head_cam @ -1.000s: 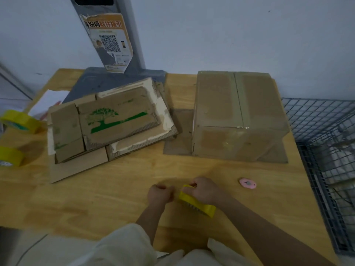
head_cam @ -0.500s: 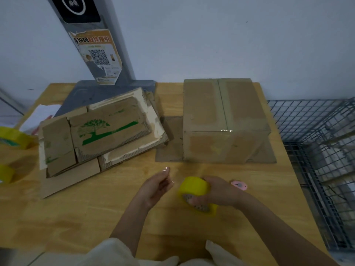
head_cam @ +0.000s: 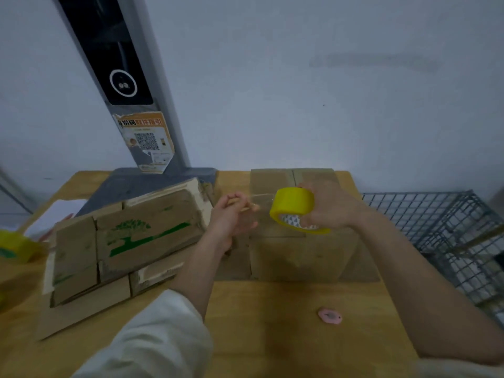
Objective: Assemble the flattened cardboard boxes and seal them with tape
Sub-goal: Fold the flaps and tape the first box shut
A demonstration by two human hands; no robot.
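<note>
The surface (head_cam: 272,323) carries everything, and the assembled box (head_cam: 302,255) serves as the landmark. Left of the box lies the stack of flattened boxes (head_cam: 128,241), not yet built. Right of the box, off the surface's edge, stands a wire crate (head_cam: 441,227). Above the box's top, the right hand (head_cam: 331,210) grips the yellow tape roll (head_cam: 293,207), fingers curled round its rim. Just left of the roll, over the box's left edge, the left hand (head_cam: 231,216) has its fingers pinched together, seemingly on the clear tape end, though the strip is too faint to be sure. In front of the box rests a small pink cutter (head_cam: 329,315).

The step looks like drawing out tape to seal the box. Next, the free end wants pressing onto the top seam, the roll run along it, then a cut.
</note>
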